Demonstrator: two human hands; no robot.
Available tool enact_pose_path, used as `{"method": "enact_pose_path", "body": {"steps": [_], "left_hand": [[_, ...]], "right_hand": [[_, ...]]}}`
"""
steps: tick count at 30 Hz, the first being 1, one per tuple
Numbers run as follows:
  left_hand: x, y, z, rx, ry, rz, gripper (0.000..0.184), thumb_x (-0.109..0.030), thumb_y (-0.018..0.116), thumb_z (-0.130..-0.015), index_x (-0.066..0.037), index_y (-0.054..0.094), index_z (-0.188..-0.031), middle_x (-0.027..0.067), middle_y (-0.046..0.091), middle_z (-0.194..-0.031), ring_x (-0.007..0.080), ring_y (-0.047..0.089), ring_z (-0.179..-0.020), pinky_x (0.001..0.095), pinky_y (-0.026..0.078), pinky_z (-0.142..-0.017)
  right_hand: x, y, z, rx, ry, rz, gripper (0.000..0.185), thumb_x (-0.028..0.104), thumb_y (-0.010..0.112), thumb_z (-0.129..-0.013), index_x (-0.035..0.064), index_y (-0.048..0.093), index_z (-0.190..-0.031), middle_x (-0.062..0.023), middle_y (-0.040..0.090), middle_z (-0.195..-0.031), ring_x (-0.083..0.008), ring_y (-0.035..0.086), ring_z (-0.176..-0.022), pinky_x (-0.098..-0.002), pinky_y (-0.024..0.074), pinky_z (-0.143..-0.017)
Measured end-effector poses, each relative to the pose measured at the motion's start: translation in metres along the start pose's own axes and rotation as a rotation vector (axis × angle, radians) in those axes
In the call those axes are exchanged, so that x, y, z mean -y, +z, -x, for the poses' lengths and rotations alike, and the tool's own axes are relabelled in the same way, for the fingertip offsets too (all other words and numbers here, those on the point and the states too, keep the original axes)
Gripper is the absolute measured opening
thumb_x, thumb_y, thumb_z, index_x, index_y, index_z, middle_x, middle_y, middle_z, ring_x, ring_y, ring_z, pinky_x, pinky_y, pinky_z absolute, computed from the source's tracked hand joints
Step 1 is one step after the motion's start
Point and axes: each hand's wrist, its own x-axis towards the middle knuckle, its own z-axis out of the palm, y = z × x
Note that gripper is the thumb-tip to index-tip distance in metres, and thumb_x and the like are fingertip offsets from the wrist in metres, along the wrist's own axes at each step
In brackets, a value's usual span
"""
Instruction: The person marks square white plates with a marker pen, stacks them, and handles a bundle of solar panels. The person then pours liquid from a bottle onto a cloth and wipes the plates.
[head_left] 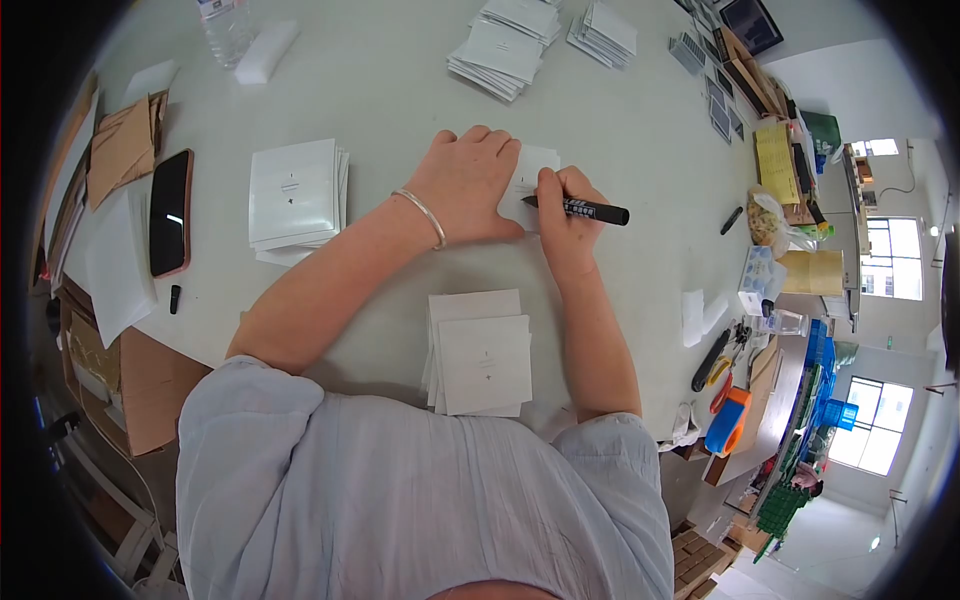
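Marking seems under way: marker (597, 211) pinched by right hand (572, 232), card (541, 159) partly covered by flat, thumb-spread left hand (466, 189); steadiness seems called for.

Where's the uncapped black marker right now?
In the head view, the black marker is in the right hand, beside the left hand, its tip at a white card.

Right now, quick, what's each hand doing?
Left hand: open, palm down, partly over a white card.
Right hand: closed, holding a black marker.
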Motion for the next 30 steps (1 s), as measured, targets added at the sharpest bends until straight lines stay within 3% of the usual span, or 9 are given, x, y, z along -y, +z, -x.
{"method": "enact_pose_path", "body": {"steps": [10,12,14,18,20,24,26,27,30], "left_hand": [[0.001,0.000,0.000,-0.008,0.011,-0.012,0.081,-0.042,0.076,-0.060,0.000,0.047,-0.123,0.0104,0.049,-0.126,0.0243,0.046,-0.117,0.0404,0.037,-0.096],[0.002,0.003,0.001,-0.013,0.015,-0.018,0.081,-0.042,0.076,-0.061,0.000,0.047,-0.123,0.0106,0.049,-0.126,0.0245,0.046,-0.117,0.0404,0.037,-0.097],[0.002,0.008,0.002,-0.112,0.047,-0.053,0.081,-0.042,0.075,-0.061,-0.001,0.047,-0.124,0.0110,0.049,-0.126,0.0248,0.046,-0.117,0.0405,0.036,-0.099],[0.005,0.010,0.001,-0.116,0.100,-0.082,0.079,-0.040,0.075,-0.062,-0.001,0.047,-0.125,0.0118,0.050,-0.125,0.0254,0.046,-0.117,0.0408,0.035,-0.100],[0.008,0.012,0.001,-0.290,0.236,-0.137,0.065,-0.041,0.072,-0.063,-0.002,0.053,-0.112,0.0114,0.056,-0.108,0.0252,0.051,-0.105,0.0410,0.038,-0.093],[-0.008,-0.021,0.009,-0.164,0.212,-0.131,0.067,-0.037,0.074,-0.062,-0.001,0.051,-0.114,0.0121,0.057,-0.107,0.0266,0.054,-0.101,0.0402,0.040,-0.091],[-0.030,-0.038,0.035,0.116,0.275,-0.129,0.058,-0.039,0.074,-0.061,-0.003,0.054,-0.102,0.0124,0.058,-0.092,0.0278,0.057,-0.085,0.0399,0.042,-0.079],[-0.038,-0.038,0.049,0.146,0.371,-0.106,0.054,-0.040,0.074,-0.061,-0.004,0.055,-0.097,0.0123,0.058,-0.086,0.0275,0.057,-0.080,0.0388,0.041,-0.075],[-0.065,-0.033,0.082,0.337,0.556,-0.127,0.048,-0.044,0.074,-0.063,-0.006,0.054,-0.086,0.0118,0.055,-0.073,0.0265,0.057,-0.072,0.0348,0.039,-0.069]], "right_hand": [[0.007,-0.005,-0.002,0.015,0.062,-0.066,0.025,0.005,0.060,-0.083,0.0024,0.048,-0.062,-0.0016,0.050,-0.056,-0.0063,0.040,-0.051,-0.0252,0.0337,-0.046],[0.016,-0.011,-0.004,-0.069,0.293,-0.211,0.025,0.008,0.058,-0.084,0.0023,0.048,-0.062,-0.0003,0.050,-0.059,-0.0060,0.039,-0.053,-0.0236,0.0327,-0.049],[0.013,-0.013,-0.005,-0.107,0.308,-0.267,0.026,0.011,0.058,-0.086,0.0035,0.048,-0.063,0.0007,0.051,-0.061,-0.0053,0.040,-0.053,-0.0216,0.0324,-0.050],[0.010,-0.015,-0.013,-0.325,0.291,-0.417,0.026,0.015,0.057,-0.087,0.0052,0.047,-0.065,0.0000,0.049,-0.061,-0.0055,0.039,-0.050,-0.0216,0.0319,-0.047],[0.009,-0.014,-0.016,-0.428,0.290,-0.435,0.027,0.015,0.056,-0.088,0.0055,0.045,-0.066,-0.0014,0.046,-0.059,-0.0072,0.039,-0.047,-0.0225,0.0314,-0.045],[0.009,-0.015,-0.019,-0.505,0.313,-0.518,0.026,0.017,0.058,-0.087,0.0051,0.045,-0.068,-0.0019,0.046,-0.059,-0.0094,0.041,-0.046,-0.0220,0.0306,-0.045],[0.007,-0.016,-0.020,-0.454,0.305,-0.529,0.027,0.018,0.058,-0.087,0.0052,0.046,-0.067,-0.0015,0.046,-0.060,-0.0082,0.041,-0.046,-0.0216,0.0305,-0.045],[0.009,-0.015,-0.019,-0.456,0.303,-0.532,0.027,0.018,0.058,-0.087,0.0052,0.046,-0.067,-0.0015,0.046,-0.060,-0.0082,0.041,-0.046,-0.0216,0.0305,-0.045],[0.016,-0.010,-0.019,-0.200,0.374,-0.378,0.025,0.018,0.059,-0.087,0.0059,0.050,-0.066,0.0008,0.051,-0.063,-0.0047,0.041,-0.049,-0.0206,0.0305,-0.046]]}}
